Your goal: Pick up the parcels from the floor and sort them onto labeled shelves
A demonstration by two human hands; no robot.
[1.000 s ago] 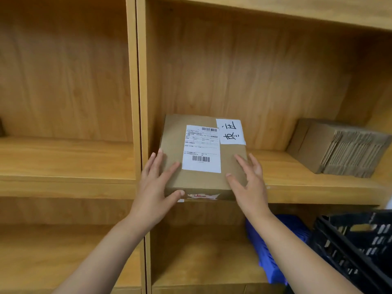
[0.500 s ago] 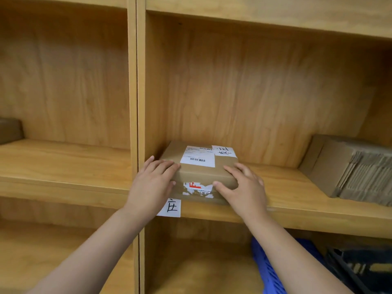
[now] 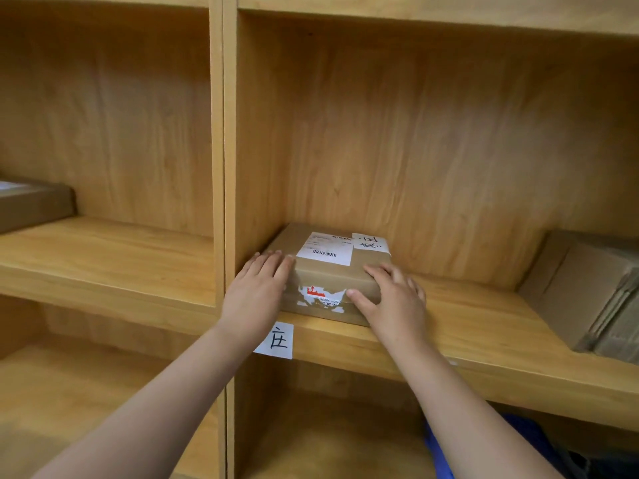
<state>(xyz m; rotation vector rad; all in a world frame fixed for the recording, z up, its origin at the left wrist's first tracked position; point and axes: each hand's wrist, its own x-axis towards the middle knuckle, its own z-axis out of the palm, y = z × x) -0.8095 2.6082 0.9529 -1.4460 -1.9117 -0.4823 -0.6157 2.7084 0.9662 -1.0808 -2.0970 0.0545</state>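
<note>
A brown cardboard parcel [image 3: 332,271] with a white shipping label and a handwritten white tag lies flat on the wooden shelf [image 3: 466,326], against the left wall of the middle compartment. My left hand [image 3: 257,288] rests on its left front corner with the fingers on top. At the right front corner my right hand [image 3: 394,299] holds the box, thumb on the front face and fingers over the top edge. A white paper label [image 3: 276,340] with a handwritten character is stuck on the shelf's front edge just below the parcel.
A stack of flattened cardboard boxes [image 3: 587,295] lies at the right end of the same shelf. Another brown parcel [image 3: 31,205] sits at the far left of the neighbouring compartment. A blue object [image 3: 439,451] shows on the lower shelf behind my right forearm.
The parcel went from tilted up in both hands to flat on the shelf, then slid deeper in. Both hands stayed on its front corners.
</note>
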